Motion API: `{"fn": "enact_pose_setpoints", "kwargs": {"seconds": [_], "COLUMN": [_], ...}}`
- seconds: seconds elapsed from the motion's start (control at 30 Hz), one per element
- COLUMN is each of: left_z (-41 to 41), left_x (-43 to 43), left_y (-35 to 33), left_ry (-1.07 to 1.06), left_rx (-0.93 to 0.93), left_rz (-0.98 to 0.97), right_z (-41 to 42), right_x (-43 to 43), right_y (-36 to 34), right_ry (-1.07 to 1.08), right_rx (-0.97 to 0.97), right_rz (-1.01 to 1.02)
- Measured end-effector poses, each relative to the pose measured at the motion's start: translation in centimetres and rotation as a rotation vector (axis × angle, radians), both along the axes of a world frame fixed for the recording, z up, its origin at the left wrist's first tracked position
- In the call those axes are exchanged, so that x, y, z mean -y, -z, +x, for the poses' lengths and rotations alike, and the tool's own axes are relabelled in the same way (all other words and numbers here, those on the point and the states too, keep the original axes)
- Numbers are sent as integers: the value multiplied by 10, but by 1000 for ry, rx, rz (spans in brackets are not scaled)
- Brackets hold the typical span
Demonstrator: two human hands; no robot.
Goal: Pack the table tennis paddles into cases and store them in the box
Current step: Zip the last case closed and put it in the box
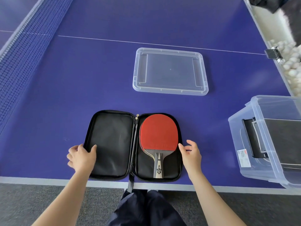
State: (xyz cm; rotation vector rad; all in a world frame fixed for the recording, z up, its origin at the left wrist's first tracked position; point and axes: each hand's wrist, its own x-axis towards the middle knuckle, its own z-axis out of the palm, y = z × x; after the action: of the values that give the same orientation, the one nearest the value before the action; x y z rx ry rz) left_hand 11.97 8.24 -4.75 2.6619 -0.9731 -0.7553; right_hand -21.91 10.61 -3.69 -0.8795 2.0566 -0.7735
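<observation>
One red paddle [158, 132] in open case [110, 141]; black case [283, 141] in clear box [241, 132].

No text, brand or number can be read with certainty. A white sticker [243, 158] with a red patch at its top stands on the near wall of the clear box [237, 136], its fine print too small to make out. The red rubber of the paddle [158, 132], lying in the open case [110, 141], bears a faint row of stamped characters just above the handle [158, 161], and the handle carries a small emblem [158, 169]; neither is legible.
</observation>
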Motion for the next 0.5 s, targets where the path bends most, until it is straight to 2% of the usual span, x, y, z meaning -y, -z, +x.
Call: {"fn": "enact_pose_setpoints", "kwargs": {"seconds": [0.1, 0.27, 0.4, 0.5], "left_z": [9, 24, 11, -26], "left_x": [-1, -10, -28, -45], "left_y": [-1, -39, -91, -110], "left_ry": [9, -56, 170, 436], "left_rx": [-83, -503, -829, -929], "left_rz": [-46, -247, -354, -314], "right_z": [2, 17, 42, 66], "right_x": [-8, -11, -5, 3], "right_y": [-5, -22, -50, -78], "right_ry": [5, -34, -178, -294], "right_rx": [7, 19, 204, 413], "right_rz": [-7, -35, -51, -53]}}
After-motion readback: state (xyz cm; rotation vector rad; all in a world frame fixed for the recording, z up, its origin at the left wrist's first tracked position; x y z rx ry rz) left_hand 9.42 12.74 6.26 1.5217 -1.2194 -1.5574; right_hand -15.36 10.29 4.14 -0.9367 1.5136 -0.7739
